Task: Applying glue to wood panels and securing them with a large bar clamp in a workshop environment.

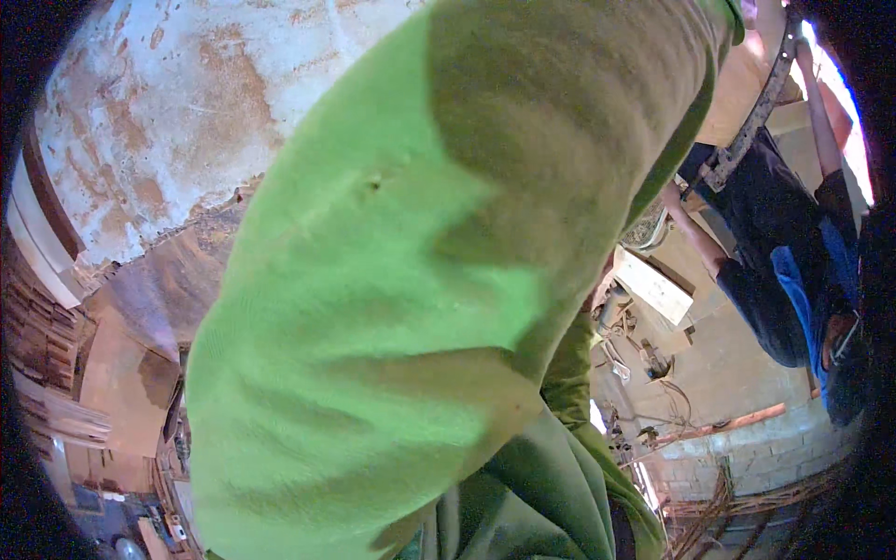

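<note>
A green sleeve (373,280) on what looks like my left arm fills the middle of the view, running from the lower left to the upper right. Past its cuff, a bit of my left hand (763,21) shows at the top edge; its fingers are not visible. It is close to a long dark metal bar with holes (761,112) and a light brown board (733,98). Another green sleeve (571,373) shows lower down, partly covered by the first, and my right hand is hidden.
At the right, a co-worker in dark clothes (765,196) has one hand (670,196) near the bar's end. A pale wooden block (653,287) lies by scattered tools (658,359). A worn whitish surface (187,112) spans the upper left; stacked wood (42,327) stands below it.
</note>
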Available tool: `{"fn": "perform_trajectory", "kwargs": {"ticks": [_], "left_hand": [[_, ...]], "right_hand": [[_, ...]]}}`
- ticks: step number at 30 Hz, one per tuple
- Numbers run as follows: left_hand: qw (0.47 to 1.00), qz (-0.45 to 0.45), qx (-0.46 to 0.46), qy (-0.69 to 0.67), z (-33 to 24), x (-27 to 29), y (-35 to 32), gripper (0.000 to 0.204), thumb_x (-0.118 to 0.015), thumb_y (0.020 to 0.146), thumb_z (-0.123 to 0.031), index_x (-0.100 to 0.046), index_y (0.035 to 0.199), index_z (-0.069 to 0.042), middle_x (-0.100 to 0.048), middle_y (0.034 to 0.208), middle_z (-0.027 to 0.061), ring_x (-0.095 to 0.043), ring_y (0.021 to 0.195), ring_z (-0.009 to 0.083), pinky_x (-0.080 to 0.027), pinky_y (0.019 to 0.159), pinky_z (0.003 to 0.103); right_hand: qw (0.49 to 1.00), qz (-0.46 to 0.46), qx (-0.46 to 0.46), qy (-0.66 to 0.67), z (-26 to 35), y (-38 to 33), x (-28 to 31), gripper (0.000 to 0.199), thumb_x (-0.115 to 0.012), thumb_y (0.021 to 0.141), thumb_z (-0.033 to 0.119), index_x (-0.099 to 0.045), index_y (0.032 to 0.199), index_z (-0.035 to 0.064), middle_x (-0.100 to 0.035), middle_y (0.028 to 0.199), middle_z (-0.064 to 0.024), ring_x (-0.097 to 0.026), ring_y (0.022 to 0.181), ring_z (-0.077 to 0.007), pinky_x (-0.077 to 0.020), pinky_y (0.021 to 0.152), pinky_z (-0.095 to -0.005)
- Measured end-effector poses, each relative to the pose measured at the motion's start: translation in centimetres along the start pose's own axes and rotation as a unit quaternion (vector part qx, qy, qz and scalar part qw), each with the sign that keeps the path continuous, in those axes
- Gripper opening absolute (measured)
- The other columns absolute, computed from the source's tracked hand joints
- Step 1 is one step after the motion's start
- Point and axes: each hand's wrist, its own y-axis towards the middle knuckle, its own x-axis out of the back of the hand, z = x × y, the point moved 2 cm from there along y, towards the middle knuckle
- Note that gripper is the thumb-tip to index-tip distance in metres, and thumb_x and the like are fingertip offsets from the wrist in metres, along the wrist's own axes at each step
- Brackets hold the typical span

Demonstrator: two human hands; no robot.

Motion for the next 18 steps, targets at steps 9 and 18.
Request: {"fn": "perform_trajectory", "kwargs": {"ticks": [9,18], "left_hand": [[0.998,-0.06,-0.027,-0.006,-1.6,1.8,3.0,0.027,-0.061,0.074,-0.031,-0.064,0.062,-0.008,-0.063,0.063,0.0159,-0.066,0.063,0.0315,-0.053,0.056,0.044],[0.985,-0.168,-0.027,-0.027,-3.1,1.9,2.3,0.03,-0.058,0.078,-0.03,-0.067,0.069,-0.004,-0.066,0.07,0.0164,-0.066,0.065,0.0325,-0.054,0.063,0.043]], "right_hand": [[0.983,-0.105,0.135,-0.069,0.1,2.3,-0.2,0.035,-0.059,0.091,0.016,-0.051,0.123,0.006,-0.054,0.115,-0.0096,-0.054,0.094,-0.0224,-0.0472,0.081,-0.0333],[0.882,-0.05,0.3,-0.36,-0.6,-0.5,2.5,0.04,-0.066,0.087,0.011,-0.051,0.123,0.0027,-0.058,0.104,-0.0093,-0.06,0.089,-0.0188,-0.0487,0.08,-0.0338]]}}
